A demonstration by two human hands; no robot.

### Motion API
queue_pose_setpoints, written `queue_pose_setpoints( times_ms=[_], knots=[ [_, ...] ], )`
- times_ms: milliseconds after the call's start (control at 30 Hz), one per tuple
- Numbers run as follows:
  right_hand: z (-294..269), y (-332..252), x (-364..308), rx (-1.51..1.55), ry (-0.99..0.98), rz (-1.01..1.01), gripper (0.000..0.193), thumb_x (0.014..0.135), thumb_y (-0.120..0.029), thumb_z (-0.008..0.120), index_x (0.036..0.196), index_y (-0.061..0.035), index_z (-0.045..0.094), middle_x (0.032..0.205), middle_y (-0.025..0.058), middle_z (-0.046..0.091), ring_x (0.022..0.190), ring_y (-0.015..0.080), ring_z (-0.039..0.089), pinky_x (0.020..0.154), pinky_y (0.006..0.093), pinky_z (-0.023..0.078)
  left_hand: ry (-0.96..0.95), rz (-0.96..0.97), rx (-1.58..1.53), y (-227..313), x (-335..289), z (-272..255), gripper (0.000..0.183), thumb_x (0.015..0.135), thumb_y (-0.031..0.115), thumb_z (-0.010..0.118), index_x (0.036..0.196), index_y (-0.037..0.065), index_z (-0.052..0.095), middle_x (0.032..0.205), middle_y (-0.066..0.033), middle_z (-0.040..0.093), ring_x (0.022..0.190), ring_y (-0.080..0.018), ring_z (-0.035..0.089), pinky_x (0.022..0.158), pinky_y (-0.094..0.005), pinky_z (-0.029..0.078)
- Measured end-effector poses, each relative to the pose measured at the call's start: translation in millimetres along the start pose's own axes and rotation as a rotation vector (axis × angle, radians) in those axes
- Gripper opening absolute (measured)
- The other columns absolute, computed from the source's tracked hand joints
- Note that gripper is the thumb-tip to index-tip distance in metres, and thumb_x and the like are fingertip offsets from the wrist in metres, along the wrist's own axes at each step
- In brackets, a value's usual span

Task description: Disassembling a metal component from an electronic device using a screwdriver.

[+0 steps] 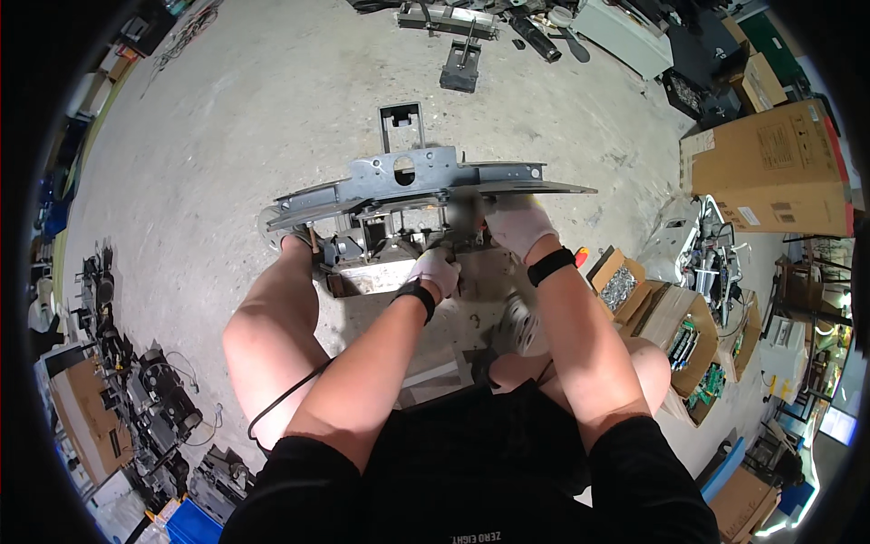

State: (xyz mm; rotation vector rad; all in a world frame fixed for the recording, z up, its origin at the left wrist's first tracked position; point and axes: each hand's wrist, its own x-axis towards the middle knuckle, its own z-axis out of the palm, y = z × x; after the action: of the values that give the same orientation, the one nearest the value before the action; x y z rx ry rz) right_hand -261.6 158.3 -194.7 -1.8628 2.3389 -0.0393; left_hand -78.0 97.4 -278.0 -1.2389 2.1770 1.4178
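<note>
A grey metal machine frame (403, 172) with a long, slightly curved crosspiece stands on the floor between my legs. My left hand (435, 270), in a pale glove, is closed low against the near side of its inner metal parts (381, 231). What its fingers hold is hidden. Also gloved, my right hand (518, 225) is just below the right half of the crosspiece, with its fingers curled toward the middle. Something dark and blurred, with a touch of orange, lies at its fingertips, and I cannot make out its kind.
Cardboard trays of small metal parts (618, 288) and green circuit boards (705, 385) stand to my right, near a large cardboard box (770, 168). Dismantled dark machine parts (149, 399) line the left side. A small black metal bracket (460, 72) lies on the floor ahead.
</note>
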Motion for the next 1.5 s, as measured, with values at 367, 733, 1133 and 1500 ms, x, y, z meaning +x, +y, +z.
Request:
queue_pose_setpoints(
  times_ms=[367,733,1133,1500],
  knots=[
    [-20.5,-4.9,-6.6,-0.034,-0.062,-0.045,0.030,0.093,-0.019,0.049,0.113,-0.0028,0.065,0.110,0.0227,0.066,0.105,0.0366,0.064,0.092,0.0468,0.051,0.088,0.050,0.150,13.4,-8.8,-2.5,0.046,0.086,0.024,0.061,0.129,0.008,0.060,0.117,-0.0203,0.067,0.111,-0.0370,0.063,0.094,-0.0425,0.051],
    [-22.8,-8.8,-9.3,0.121,-0.117,-0.059,0.036,0.094,-0.026,0.047,0.113,-0.0017,0.065,0.116,0.0209,0.066,0.111,0.0360,0.061,0.097,0.0431,0.048,-0.004,0.210,0.013,-21.1,16.6,6.7,0.027,0.090,0.021,0.060,0.108,0.001,0.066,0.079,-0.0161,0.070,0.061,-0.0254,0.068,0.057,-0.0378,0.053],
    [1.4,9.6,-3.0,0.054,-0.093,-0.086,0.030,0.087,-0.024,0.054,0.103,-0.0017,0.068,0.107,0.0222,0.068,0.104,0.0386,0.063,0.090,0.0439,0.051,0.117,0.177,-0.065,7.4,18.4,-10.5,0.027,0.095,0.023,0.056,0.111,0.003,0.066,0.104,-0.0171,0.067,0.094,-0.0261,0.067,0.081,-0.0343,0.052],
    [-28.0,-20.4,7.9,0.354,-0.055,0.205,0.018,0.081,-0.010,0.059,0.097,-0.0058,0.068,0.103,0.0148,0.067,0.096,0.0352,0.066,0.087,0.0392,0.055,0.313,0.210,-0.154,-42.5,38.8,35.1,0.036,0.086,0.011,0.063,0.122,0.004,0.061,0.101,-0.0140,0.072,0.089,-0.0268,0.070,0.078,-0.0341,0.056]
  ],
)
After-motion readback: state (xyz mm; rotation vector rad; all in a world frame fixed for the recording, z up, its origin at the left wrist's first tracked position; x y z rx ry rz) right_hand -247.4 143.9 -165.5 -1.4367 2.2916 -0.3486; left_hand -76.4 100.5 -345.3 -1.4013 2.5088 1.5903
